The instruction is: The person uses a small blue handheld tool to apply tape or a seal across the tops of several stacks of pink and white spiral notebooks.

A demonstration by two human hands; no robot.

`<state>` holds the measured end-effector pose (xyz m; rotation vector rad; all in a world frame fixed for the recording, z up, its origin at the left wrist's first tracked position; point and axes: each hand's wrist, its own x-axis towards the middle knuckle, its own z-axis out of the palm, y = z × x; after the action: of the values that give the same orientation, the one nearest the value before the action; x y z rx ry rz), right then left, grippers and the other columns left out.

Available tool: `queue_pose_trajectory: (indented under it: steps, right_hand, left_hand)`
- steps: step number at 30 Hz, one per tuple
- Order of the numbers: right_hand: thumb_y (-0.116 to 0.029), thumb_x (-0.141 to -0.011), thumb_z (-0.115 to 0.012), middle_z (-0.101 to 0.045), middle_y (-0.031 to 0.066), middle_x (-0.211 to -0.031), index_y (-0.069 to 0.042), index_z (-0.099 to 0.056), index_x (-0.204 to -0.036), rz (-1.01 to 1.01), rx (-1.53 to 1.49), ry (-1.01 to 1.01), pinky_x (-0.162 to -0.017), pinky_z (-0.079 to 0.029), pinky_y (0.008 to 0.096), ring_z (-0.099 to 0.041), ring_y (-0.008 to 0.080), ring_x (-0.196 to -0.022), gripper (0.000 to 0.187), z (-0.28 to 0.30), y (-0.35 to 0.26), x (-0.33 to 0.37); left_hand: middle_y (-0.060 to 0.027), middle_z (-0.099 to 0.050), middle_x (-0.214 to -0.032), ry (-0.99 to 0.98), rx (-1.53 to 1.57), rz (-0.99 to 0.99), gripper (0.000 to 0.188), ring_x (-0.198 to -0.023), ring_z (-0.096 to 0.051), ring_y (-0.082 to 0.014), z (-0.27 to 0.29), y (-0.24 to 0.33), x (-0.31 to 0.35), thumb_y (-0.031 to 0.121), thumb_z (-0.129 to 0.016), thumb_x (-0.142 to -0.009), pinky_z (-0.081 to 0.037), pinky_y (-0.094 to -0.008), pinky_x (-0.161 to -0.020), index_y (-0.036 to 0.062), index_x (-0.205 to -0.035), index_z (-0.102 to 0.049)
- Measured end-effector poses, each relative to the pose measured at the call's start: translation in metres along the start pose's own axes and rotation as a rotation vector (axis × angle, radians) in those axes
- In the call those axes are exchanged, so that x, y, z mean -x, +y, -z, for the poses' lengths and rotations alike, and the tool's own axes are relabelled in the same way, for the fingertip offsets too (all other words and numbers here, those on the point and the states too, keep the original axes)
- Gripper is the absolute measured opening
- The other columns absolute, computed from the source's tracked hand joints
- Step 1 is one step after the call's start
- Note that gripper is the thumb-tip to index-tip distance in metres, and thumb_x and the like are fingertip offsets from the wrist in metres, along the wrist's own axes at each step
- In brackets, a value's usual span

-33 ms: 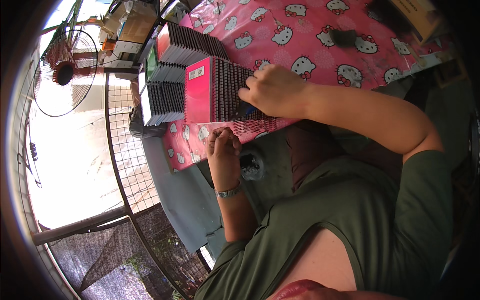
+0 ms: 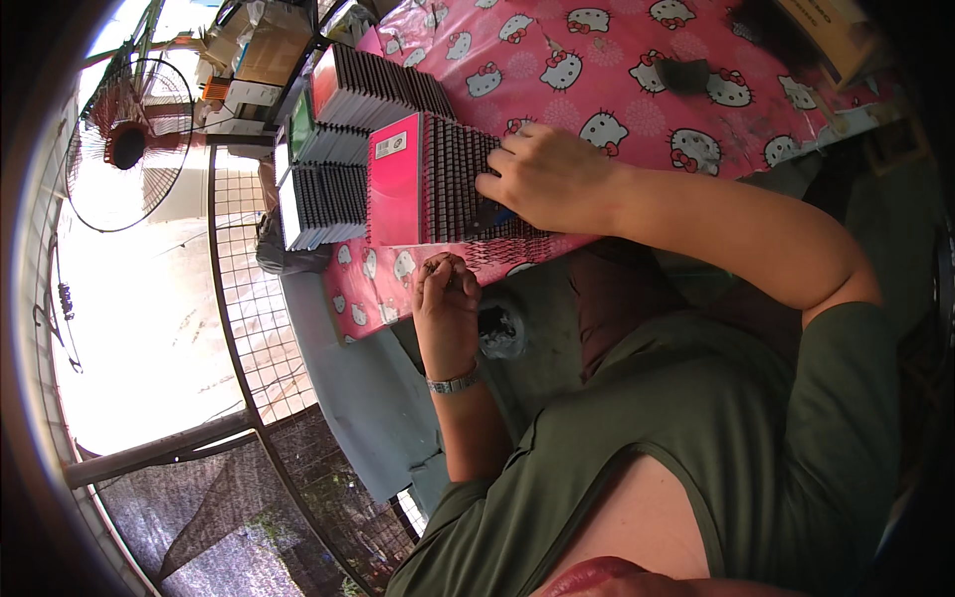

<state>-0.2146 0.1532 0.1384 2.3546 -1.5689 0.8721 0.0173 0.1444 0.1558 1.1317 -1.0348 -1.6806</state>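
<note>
Plainly, in the head view, the tall pile of pink-covered, black wire-bound notebooks [image 2: 438,179] sits at 11 o'clock, near the close edge of the pink, cartoon-printed tabletop [image 2: 637,119]. At the pile's 3 o'clock, the bare right hand [image 2: 547,181] bends its fingers over the coils, a small dark-blue object [image 2: 503,215] partly beneath; whether they grip it, I cannot tell. At 6 o'clock, the bare left hand [image 2: 446,291] is curled, fingers bunched, bracing nothing; whether they pinch anything is unclear. A fingertip snagging a coil could drag notebooks over that edge; a hard push might jolt the white-paged, black-coiled stack [image 2: 326,197] at 9 o'clock.
</note>
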Motion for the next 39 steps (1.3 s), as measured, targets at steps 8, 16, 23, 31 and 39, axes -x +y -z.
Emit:
queue_pose_trajectory:
  steps: [8, 16, 23, 31, 39]
  right_hand:
    - [-0.015, -0.08, -0.057, -0.063, 0.0021, -0.083, -0.013, -0.064, -0.081, 0.084, 0.089, 0.082, -0.082, -0.048, 0.0388, -0.062, 0.0191, -0.088, 0.008, -0.002, -0.002, -0.003]
    - [-0.016, -0.081, -0.055, -0.064, 0.0034, -0.076, -0.012, -0.065, -0.079, 0.051, 0.099, -0.197, -0.076, -0.051, 0.0352, -0.065, 0.0207, -0.079, 0.01, 0.007, -0.008, -0.012]
    - [-0.016, -0.081, -0.056, -0.065, 0.0059, -0.077, -0.01, -0.065, -0.079, 0.049, 0.044, -0.009, -0.08, -0.053, 0.038, -0.066, 0.0229, -0.079, 0.011, -0.004, -0.001, 0.001]
    - [-0.016, -0.08, -0.056, -0.065, 0.0046, -0.076, -0.011, -0.065, -0.076, 0.109, 0.094, 0.07, -0.083, -0.051, 0.0418, -0.065, 0.0225, -0.079, 0.011, -0.009, 0.0, -0.001]
    - [-0.013, -0.078, -0.056, -0.066, 0.0063, -0.072, -0.009, -0.064, -0.074, 0.016, -0.014, -0.264, -0.079, -0.052, 0.0423, -0.066, 0.0235, -0.074, 0.009, -0.006, -0.006, -0.006]
  left_hand:
    - [-0.0011, -0.059, -0.077, -0.108, -0.053, 0.014, 0.008, -0.063, -0.053, -0.0086, -0.001, -0.006, -0.005, 0.003, -0.059, -0.093, -0.04, -0.0215, -0.055, 0.0032, -0.1, -0.059]
    - [-0.0005, -0.058, -0.074, -0.048, -0.228, -0.086, 0.006, -0.058, -0.048, -0.0069, -0.009, -0.009, -0.004, 0.002, -0.061, -0.092, -0.036, -0.022, -0.052, 0.0019, -0.098, -0.06]
    - [-0.0008, -0.058, -0.076, -0.072, -0.152, -0.065, 0.006, -0.062, -0.051, -0.008, -0.002, -0.009, -0.004, 0.002, -0.06, -0.092, -0.038, -0.0222, -0.055, 0.0012, -0.098, -0.06]
    - [-0.0005, -0.06, -0.08, -0.048, -0.043, 0.027, 0.01, -0.067, -0.056, -0.0088, -0.006, -0.009, -0.002, 0.002, -0.062, -0.09, -0.042, -0.0221, -0.059, 0.0029, -0.1, -0.06]
    - [-0.0012, -0.062, -0.082, -0.019, -0.104, 0.014, 0.01, -0.068, -0.056, -0.0087, 0.001, -0.017, -0.008, 0.002, -0.062, -0.09, -0.042, -0.0222, -0.059, 0.0032, -0.099, -0.061]
